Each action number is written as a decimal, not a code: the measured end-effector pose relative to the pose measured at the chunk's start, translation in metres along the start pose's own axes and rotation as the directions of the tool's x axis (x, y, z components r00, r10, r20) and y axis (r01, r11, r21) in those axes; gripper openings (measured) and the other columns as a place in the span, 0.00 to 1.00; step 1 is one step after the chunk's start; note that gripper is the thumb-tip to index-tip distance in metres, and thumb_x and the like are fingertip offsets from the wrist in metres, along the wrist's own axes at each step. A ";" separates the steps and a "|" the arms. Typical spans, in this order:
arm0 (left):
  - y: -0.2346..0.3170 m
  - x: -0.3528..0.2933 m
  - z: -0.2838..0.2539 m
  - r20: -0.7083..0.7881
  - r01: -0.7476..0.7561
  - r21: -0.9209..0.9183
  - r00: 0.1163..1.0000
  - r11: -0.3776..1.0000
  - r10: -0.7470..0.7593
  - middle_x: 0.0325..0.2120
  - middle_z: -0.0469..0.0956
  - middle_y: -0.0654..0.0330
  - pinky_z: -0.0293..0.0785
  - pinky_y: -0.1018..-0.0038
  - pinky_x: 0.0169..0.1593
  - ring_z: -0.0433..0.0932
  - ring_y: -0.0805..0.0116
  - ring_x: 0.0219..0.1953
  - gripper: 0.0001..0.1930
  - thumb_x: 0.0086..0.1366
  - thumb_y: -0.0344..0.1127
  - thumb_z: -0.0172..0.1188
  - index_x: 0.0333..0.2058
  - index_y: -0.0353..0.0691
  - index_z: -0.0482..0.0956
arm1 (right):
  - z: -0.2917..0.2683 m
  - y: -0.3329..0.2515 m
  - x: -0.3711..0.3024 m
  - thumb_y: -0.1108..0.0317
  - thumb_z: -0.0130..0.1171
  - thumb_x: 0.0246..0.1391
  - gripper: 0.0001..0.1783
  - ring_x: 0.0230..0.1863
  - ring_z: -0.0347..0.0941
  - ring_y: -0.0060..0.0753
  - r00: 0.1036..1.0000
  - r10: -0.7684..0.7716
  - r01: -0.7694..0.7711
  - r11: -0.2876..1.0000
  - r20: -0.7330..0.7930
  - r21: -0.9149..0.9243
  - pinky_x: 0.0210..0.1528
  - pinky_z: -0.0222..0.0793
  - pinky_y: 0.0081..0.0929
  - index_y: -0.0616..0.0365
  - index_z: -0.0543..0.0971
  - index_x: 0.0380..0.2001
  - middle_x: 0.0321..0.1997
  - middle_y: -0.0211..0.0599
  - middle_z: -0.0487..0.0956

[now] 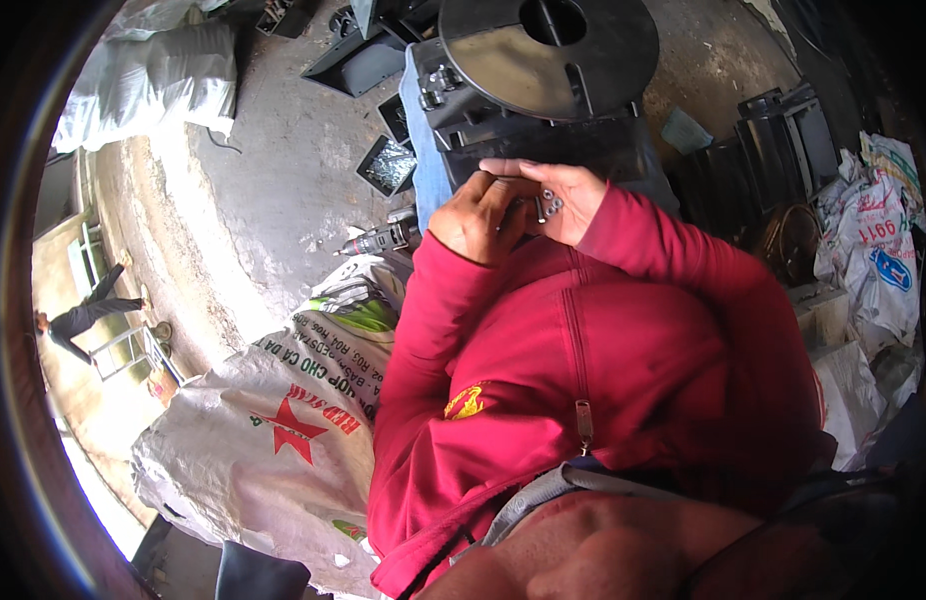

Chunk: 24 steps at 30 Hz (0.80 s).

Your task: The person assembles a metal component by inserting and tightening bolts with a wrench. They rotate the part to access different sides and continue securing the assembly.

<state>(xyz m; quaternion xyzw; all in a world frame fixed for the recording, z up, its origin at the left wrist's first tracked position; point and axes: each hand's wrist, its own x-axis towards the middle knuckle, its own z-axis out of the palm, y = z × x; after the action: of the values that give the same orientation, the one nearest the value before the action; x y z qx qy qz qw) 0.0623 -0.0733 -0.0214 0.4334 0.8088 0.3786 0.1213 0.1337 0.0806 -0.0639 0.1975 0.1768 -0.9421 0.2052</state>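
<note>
My right hand (563,195) is held palm up in front of my chest, cupping several small metal screws (550,205). My left hand (480,215) reaches into that palm, fingers pinched around one of the screws. Both arms wear red sleeves. Just beyond the hands stands a black metal assembly (503,125) topped by a round black disc (548,50) with a central hole and slots.
A cordless drill (383,240) lies on the concrete floor to the left. A large white woven sack (273,430) sits at my lower left, more sacks at the right (878,250). Black metal trays (388,165) and brackets (788,130) lie around. A person (83,318) walks far left.
</note>
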 end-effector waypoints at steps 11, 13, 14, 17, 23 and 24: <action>-0.024 -0.005 -0.011 -0.157 0.086 -0.211 0.980 0.974 -0.121 0.26 0.77 0.56 0.74 0.76 0.29 0.79 0.66 0.25 0.06 0.55 0.26 0.64 0.33 0.36 0.79 | -0.009 -0.002 0.005 0.64 0.60 0.58 0.14 0.38 0.79 0.23 0.993 -0.051 0.004 0.921 -0.111 -0.391 0.26 0.71 0.14 0.58 0.78 0.46 0.43 0.33 0.81; -0.024 -0.006 -0.008 -0.190 0.062 -0.195 0.977 0.979 -0.100 0.26 0.77 0.56 0.73 0.77 0.28 0.77 0.69 0.24 0.06 0.56 0.25 0.63 0.33 0.35 0.79 | -0.013 0.000 0.010 0.64 0.60 0.58 0.13 0.31 0.76 0.18 0.993 -0.072 0.031 0.917 -0.089 -0.398 0.21 0.66 0.11 0.58 0.79 0.44 0.40 0.33 0.81; -0.024 -0.007 -0.009 -0.170 0.098 -0.275 0.974 0.956 -0.148 0.26 0.76 0.57 0.72 0.78 0.28 0.77 0.70 0.24 0.06 0.57 0.25 0.61 0.35 0.35 0.79 | -0.012 0.001 0.013 0.64 0.61 0.58 0.13 0.27 0.74 0.15 0.993 -0.080 0.042 0.926 -0.087 -0.376 0.19 0.63 0.10 0.58 0.79 0.43 0.38 0.32 0.81; -0.023 -0.006 -0.012 -0.140 0.189 -0.614 0.929 0.766 -0.342 0.25 0.74 0.62 0.70 0.80 0.26 0.73 0.76 0.22 0.08 0.63 0.26 0.55 0.40 0.34 0.78 | -0.017 0.001 0.020 0.64 0.61 0.57 0.11 0.19 0.64 0.10 0.986 -0.120 0.073 0.937 -0.120 -0.342 0.14 0.55 0.09 0.57 0.79 0.41 0.30 0.27 0.78; -0.079 0.017 -0.050 -0.081 0.268 -0.560 0.924 0.784 -0.374 0.24 0.68 0.70 0.63 0.84 0.27 0.65 0.83 0.22 0.30 0.56 0.39 0.68 0.55 0.35 0.70 | -0.009 -0.005 0.034 0.64 0.62 0.57 0.07 0.09 0.50 0.08 0.955 -0.178 0.105 0.950 -0.236 -0.294 0.10 0.45 0.13 0.54 0.79 0.34 0.13 0.16 0.63; -0.091 0.024 -0.047 -0.137 0.160 -0.427 0.962 0.890 -0.238 0.27 0.71 0.64 0.68 0.79 0.30 0.70 0.76 0.26 0.40 0.47 0.45 0.73 0.57 0.35 0.68 | -0.009 -0.006 0.037 0.64 0.62 0.57 0.06 0.09 0.51 0.08 0.958 -0.167 0.094 0.950 -0.232 -0.296 0.11 0.45 0.12 0.54 0.79 0.34 0.12 0.16 0.62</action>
<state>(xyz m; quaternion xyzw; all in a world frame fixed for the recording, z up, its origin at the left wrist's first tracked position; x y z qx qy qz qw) -0.0319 -0.1092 -0.0510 0.2754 0.7587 0.5647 0.1723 0.1026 0.0774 -0.0868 0.2731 0.3469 -0.8856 0.1439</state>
